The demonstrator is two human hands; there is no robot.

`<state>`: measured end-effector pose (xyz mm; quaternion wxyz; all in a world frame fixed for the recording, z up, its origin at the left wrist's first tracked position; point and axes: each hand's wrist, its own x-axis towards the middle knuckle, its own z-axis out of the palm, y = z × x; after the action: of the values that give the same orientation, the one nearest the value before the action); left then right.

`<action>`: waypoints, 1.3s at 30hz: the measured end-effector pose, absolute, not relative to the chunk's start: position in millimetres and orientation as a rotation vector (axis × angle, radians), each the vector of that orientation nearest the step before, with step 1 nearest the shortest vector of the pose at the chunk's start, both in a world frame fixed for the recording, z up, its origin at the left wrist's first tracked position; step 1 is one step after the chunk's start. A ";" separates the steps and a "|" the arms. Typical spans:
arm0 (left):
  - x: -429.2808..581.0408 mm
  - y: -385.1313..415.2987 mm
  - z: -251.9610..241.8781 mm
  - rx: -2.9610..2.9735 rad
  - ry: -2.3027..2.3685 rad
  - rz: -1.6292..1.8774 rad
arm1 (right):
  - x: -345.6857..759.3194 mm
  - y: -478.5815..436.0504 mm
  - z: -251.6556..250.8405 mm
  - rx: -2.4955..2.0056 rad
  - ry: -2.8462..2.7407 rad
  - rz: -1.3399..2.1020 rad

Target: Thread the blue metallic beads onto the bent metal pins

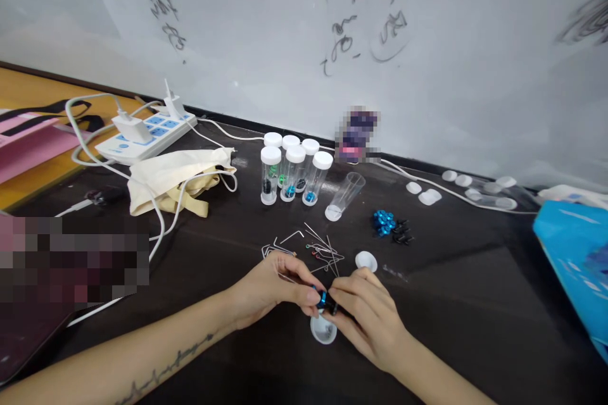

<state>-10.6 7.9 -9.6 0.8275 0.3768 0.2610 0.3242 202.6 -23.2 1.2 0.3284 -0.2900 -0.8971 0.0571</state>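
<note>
My left hand [280,285] is closed, its thumb and fingers pinching a small shiny blue metal part [323,299]. Against that part, my right hand [368,310] grips a black screw [333,309] between thumb and fingertips. Whether the screw sits inside the blue part cannot be made out. Just below the fingers lies a white cap [323,331], and a second white cap [366,260] is behind my right hand. Beyond my hands are bent metal hex keys [291,238] and thin metal pins with coloured rings [327,251].
Blue metal parts [384,221] are piled beside black screws [403,232]. Several white-capped clear tubes [295,174] stand behind an uncapped tube [346,196]. Left are a power strip [161,133], white cables and a cream cloth bag [161,177]; right, more caps [430,196] and a blue package [570,253].
</note>
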 end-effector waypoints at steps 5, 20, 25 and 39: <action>-10.7 7.5 -8.9 0.806 0.538 0.668 | 201.2 -23.2 5.0 -0.798 -2.391 0.315; -10.4 8.2 -9.1 0.813 0.550 0.658 | 200.0 -22.7 5.0 -0.781 -2.398 0.306; -10.9 7.9 -10.1 0.790 0.551 0.685 | 202.7 -25.2 0.9 -0.780 -2.372 0.212; -10.2 9.3 -9.9 0.787 0.548 0.686 | 202.6 -24.3 0.3 -0.799 -2.371 0.234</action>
<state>-10.2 9.3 -9.9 0.8311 0.3713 0.2584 0.3234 202.6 -24.3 0.3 0.3092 -0.3024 -0.8973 0.0887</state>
